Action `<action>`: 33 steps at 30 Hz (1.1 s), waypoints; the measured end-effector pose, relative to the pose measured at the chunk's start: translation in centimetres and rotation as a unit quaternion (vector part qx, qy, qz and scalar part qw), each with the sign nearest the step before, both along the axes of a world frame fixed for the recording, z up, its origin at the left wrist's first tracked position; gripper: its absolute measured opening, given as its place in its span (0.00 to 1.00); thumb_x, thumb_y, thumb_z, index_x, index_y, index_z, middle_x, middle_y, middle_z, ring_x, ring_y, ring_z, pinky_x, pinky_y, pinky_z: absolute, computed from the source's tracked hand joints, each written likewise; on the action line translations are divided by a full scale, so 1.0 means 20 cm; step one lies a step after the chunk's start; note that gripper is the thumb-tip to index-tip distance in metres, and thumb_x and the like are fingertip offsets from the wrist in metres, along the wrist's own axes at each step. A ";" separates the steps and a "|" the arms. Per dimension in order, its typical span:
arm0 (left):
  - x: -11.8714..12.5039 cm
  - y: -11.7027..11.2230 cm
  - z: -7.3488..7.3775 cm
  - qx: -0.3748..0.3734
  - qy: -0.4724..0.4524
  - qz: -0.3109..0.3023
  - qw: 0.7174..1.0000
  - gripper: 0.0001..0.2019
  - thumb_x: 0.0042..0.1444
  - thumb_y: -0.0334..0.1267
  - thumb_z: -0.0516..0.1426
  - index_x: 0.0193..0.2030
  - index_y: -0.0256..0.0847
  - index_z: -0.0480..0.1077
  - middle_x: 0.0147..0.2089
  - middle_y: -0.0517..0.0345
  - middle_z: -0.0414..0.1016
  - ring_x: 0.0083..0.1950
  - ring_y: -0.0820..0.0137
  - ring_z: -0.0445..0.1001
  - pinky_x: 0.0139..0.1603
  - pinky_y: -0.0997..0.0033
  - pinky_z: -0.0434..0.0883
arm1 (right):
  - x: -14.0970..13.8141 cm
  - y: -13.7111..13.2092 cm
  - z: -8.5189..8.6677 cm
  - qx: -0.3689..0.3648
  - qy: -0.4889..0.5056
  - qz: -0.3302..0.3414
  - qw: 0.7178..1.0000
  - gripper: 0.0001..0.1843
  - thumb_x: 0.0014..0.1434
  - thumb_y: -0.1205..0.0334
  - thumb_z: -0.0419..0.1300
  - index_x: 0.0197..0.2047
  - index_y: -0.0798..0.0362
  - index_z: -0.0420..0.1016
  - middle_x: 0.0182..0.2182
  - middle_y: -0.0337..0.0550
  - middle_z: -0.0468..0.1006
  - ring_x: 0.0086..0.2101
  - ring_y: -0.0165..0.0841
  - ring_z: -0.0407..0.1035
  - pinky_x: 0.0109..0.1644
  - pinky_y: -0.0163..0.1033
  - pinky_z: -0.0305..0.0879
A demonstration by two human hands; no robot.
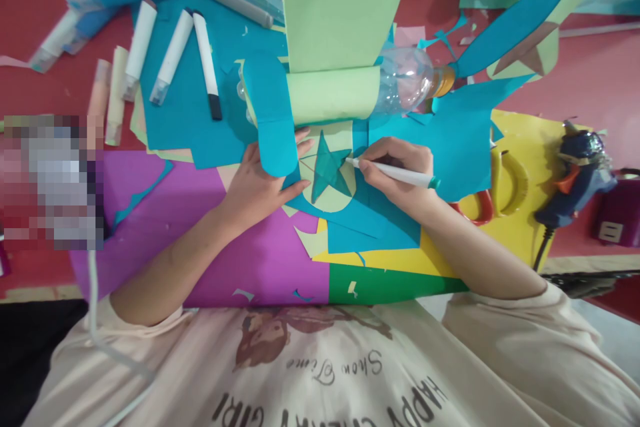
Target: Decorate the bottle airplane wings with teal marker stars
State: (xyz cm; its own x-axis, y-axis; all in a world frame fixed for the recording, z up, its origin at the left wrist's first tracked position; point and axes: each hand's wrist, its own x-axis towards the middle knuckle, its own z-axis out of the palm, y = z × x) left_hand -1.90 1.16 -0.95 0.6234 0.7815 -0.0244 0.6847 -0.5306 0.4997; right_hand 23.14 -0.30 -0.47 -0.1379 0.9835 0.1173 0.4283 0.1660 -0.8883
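My right hand (400, 170) grips a white marker (393, 171) with a green end, its tip at the right arm of a green star (327, 170). That star is drawn on a pale green paper piece (343, 200) with a rounded end, and its right part looks lighter than the rest. Thumb and fingers spread, my left hand (255, 180) rests on the paper beside the star, partly hidden by a blue rounded paper strip (277, 120). The strip sits at the base of a clear plastic bottle (405, 83) wrapped in pale green paper, with an orange cap (443, 80).
Several markers (170, 57) lie on blue sheets at the upper left. A blue paper blade (515, 27) extends from the cap. Scissors (510, 183) and a dark blue glue gun (570, 177) with a cord are at right. Paper scraps (313, 240) litter the purple board (200, 267).
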 end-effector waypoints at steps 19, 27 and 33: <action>-0.01 0.01 -0.03 -0.011 -0.035 -0.004 0.999 0.27 0.67 0.50 0.53 0.69 0.43 0.58 0.71 0.45 0.61 0.71 0.52 0.60 0.70 0.47 0.58 | -0.09 0.01 0.09 -0.044 0.038 0.117 0.991 0.14 0.62 0.51 0.61 0.44 0.51 0.79 0.38 0.44 0.84 0.32 0.30 0.76 0.33 0.34 0.70; -0.01 0.01 -0.03 -0.015 -0.041 -0.003 0.999 0.27 0.66 0.48 0.54 0.69 0.43 0.58 0.71 0.44 0.61 0.71 0.51 0.60 0.70 0.46 0.58 | -0.15 0.01 0.05 -0.014 0.040 0.140 0.989 0.10 0.62 0.56 0.61 0.42 0.53 0.77 0.35 0.42 0.83 0.29 0.27 0.74 0.29 0.31 0.66; -0.01 0.01 -0.02 -0.023 -0.034 -0.002 0.999 0.26 0.67 0.49 0.53 0.69 0.44 0.58 0.71 0.44 0.61 0.72 0.52 0.59 0.70 0.45 0.57 | -0.14 0.01 0.04 -0.010 0.036 0.142 0.989 0.10 0.62 0.57 0.61 0.43 0.54 0.78 0.35 0.42 0.84 0.29 0.27 0.74 0.30 0.31 0.66</action>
State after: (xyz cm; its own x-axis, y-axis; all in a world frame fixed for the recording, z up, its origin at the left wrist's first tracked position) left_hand -2.08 1.27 -1.30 0.6276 0.7784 -0.0175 0.6462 -0.5082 0.5693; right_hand 20.31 -0.08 0.36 -0.4017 0.9081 0.1183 0.3025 0.2535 -0.9188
